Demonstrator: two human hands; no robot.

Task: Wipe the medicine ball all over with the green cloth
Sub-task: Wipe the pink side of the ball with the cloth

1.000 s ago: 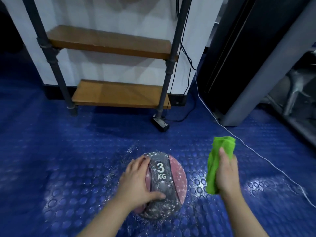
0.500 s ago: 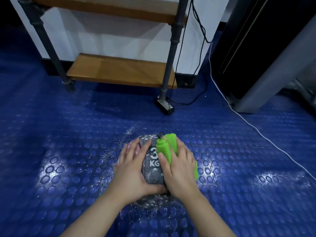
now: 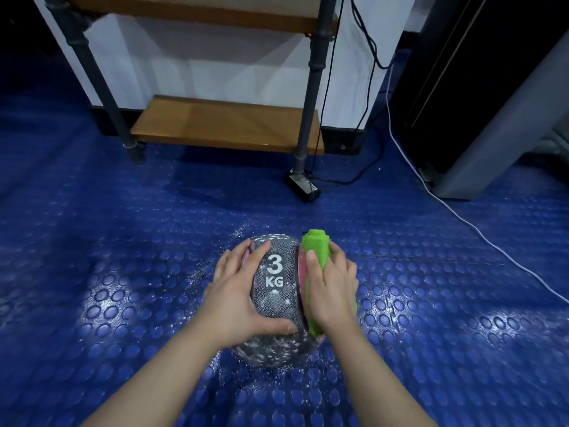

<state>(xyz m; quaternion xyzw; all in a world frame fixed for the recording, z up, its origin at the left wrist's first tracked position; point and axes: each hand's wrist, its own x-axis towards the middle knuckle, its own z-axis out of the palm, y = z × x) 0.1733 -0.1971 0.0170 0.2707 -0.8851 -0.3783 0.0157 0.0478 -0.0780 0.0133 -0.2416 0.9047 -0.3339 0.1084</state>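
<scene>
A grey and pink medicine ball (image 3: 277, 306) marked "3 KG" sits on the wet blue studded floor, low in the middle of the head view. My left hand (image 3: 238, 291) lies spread over the ball's left side, with the thumb along its lower front. My right hand (image 3: 331, 289) grips the bunched green cloth (image 3: 315, 246) and presses it against the ball's right side. The cloth sticks out beyond my fingertips and below my palm. The ball's right side and underside are hidden.
A pipe-frame shelf with a wooden lower board (image 3: 224, 124) stands behind the ball against a white wall. A black power adapter (image 3: 303, 188) and black cables lie by its right leg. A white cable (image 3: 480, 232) runs across the floor at right, beside a dark cabinet (image 3: 480, 81).
My right hand brought the green cloth from the air at right onto the ball, then slid it from the label over to the right side. My left hand stayed on the ball.
</scene>
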